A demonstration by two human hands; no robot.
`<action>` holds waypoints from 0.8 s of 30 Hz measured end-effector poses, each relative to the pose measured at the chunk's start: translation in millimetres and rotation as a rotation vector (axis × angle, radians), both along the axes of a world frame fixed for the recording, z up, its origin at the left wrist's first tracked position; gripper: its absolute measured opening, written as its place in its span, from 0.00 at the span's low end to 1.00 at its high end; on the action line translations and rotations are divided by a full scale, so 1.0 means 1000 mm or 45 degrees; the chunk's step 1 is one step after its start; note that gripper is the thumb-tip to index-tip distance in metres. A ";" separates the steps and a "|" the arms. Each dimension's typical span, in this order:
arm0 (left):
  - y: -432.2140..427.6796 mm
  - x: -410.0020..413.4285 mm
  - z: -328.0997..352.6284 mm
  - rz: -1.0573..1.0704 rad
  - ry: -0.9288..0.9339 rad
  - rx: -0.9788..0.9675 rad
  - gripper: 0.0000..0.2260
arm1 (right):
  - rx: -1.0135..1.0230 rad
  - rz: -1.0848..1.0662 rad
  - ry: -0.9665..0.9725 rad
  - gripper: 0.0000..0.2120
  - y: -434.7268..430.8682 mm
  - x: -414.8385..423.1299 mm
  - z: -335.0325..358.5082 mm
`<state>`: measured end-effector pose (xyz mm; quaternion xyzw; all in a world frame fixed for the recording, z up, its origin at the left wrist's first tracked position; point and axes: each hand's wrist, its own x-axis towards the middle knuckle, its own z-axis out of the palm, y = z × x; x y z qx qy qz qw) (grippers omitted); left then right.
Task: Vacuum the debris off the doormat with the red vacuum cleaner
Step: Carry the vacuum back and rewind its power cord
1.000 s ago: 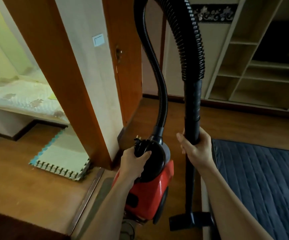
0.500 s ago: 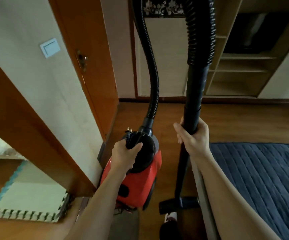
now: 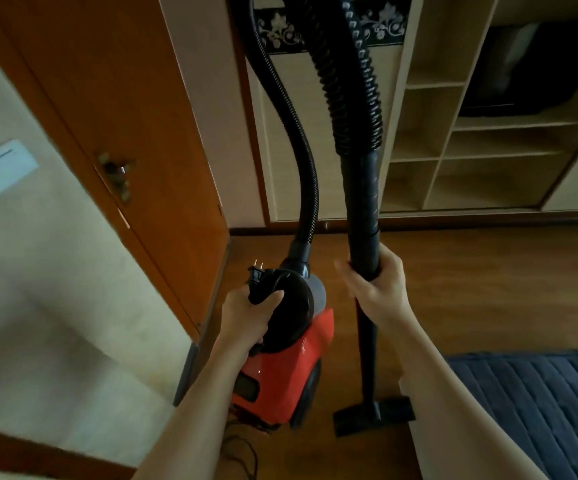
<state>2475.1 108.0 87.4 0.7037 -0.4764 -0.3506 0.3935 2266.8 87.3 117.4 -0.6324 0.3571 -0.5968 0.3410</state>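
Fingers (image 3: pixel 353 285) curled: left hand (image 3: pixel 246 317) holds the red vacuum cleaner (image 3: pixel 280 375), right hand (image 3: pixel 381 292) its wand (image 3: pixel 363 202).

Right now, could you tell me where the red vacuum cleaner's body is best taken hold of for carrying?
Probably the black handle on top of the red vacuum cleaner, reached from above: it sits uppermost, and the hose leaves on the far side. The left hand grips there; the right hand holds the wand.

Dim, warm indoor light casts only soft shadows; the shelf recess (image 3: pixel 537 64) at upper right sinks to near black. Wide-angle distortion bends the door (image 3: pixel 135 133) edges, and the light switch (image 3: pixel 2 169) at left is smeared by blur.
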 end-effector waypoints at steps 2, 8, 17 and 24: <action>-0.033 0.002 0.004 -0.005 0.046 -0.015 0.11 | 0.000 -0.016 0.022 0.13 -0.037 0.002 0.001; -0.126 0.015 0.008 -0.027 0.060 -0.075 0.12 | 0.009 -0.011 0.028 0.18 -0.136 0.010 -0.003; -0.297 0.033 -0.014 -0.168 0.130 -0.104 0.16 | 0.059 -0.155 0.031 0.16 -0.293 0.023 -0.017; -0.431 0.031 0.002 -0.481 0.059 -0.252 0.17 | -0.012 -0.469 0.030 0.09 -0.410 0.035 -0.008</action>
